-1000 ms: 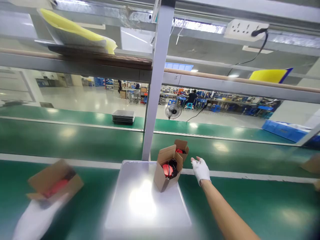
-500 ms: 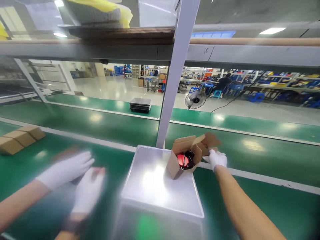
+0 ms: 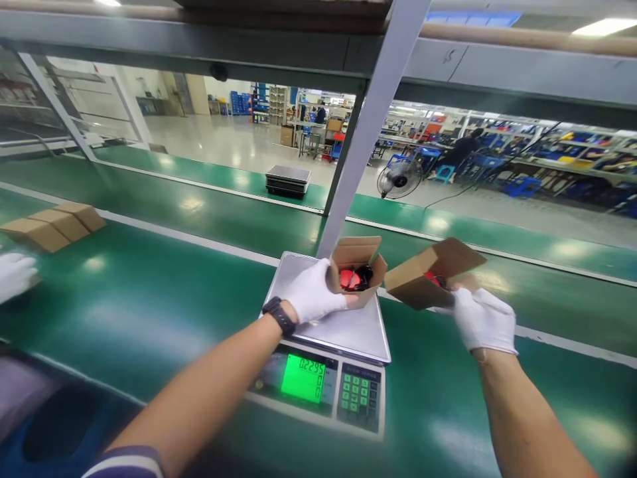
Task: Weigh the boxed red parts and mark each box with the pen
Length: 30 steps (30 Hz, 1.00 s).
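Observation:
My left hand [image 3: 313,297], in a white glove, grips the side of a small open cardboard box [image 3: 357,271] that rests on the steel pan of a weighing scale [image 3: 343,328]. A red and black item shows inside it. My right hand [image 3: 484,320], also gloved, holds a second open cardboard box [image 3: 423,275] tilted in the air just right of the scale; something red shows at its opening. The scale's green display [image 3: 303,378] is lit and a keypad [image 3: 359,392] sits beside it.
A grey post [image 3: 371,126] rises behind the scale. Closed cardboard boxes [image 3: 52,222] lie on the green belt at the left, near another person's gloved hand [image 3: 14,274]. A second scale [image 3: 288,180] stands on the far belt, a fan [image 3: 399,178] beyond it.
My left hand has come in and taken hold of the box on the scale. My right hand has lifted a second box off to the right. The view has tilted down, showing the display.

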Motion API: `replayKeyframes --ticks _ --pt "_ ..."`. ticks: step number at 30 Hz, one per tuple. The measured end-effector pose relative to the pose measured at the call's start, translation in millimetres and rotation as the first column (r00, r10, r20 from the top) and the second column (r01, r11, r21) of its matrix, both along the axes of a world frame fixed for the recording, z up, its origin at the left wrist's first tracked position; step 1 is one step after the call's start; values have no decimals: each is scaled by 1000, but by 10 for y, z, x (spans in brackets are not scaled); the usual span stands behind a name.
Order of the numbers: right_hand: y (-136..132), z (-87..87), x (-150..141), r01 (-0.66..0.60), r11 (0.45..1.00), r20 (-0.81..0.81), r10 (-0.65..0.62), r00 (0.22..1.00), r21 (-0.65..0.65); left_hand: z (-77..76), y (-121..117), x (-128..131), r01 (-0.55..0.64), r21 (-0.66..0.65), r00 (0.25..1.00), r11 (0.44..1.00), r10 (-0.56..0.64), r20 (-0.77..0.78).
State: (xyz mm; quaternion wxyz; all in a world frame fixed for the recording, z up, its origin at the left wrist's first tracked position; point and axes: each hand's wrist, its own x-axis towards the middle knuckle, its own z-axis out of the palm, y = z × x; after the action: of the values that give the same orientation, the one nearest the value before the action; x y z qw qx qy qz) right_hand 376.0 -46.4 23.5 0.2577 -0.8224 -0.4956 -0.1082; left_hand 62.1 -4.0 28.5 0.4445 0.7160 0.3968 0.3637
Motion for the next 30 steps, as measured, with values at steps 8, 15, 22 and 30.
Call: replayKeyframes --ticks 8,15,22,30 --pt "233 157 -1081 -360 911 201 321 925 201 33 -319 -839 124 -40 990 991 -121 71" --pt "-391 443 -1936 -579 553 -327 829 453 599 27 -356 -824 -274 173 955 946 289 -67" --pt "-387 550 -2316 -766 623 -416 746 520 161 -194 -254 -762 -188 40 972 981 180 152" --pt "-235 556 -2508 -715 690 -318 708 631 117 -188 -253 -775 -238 118 968 964 225 110"
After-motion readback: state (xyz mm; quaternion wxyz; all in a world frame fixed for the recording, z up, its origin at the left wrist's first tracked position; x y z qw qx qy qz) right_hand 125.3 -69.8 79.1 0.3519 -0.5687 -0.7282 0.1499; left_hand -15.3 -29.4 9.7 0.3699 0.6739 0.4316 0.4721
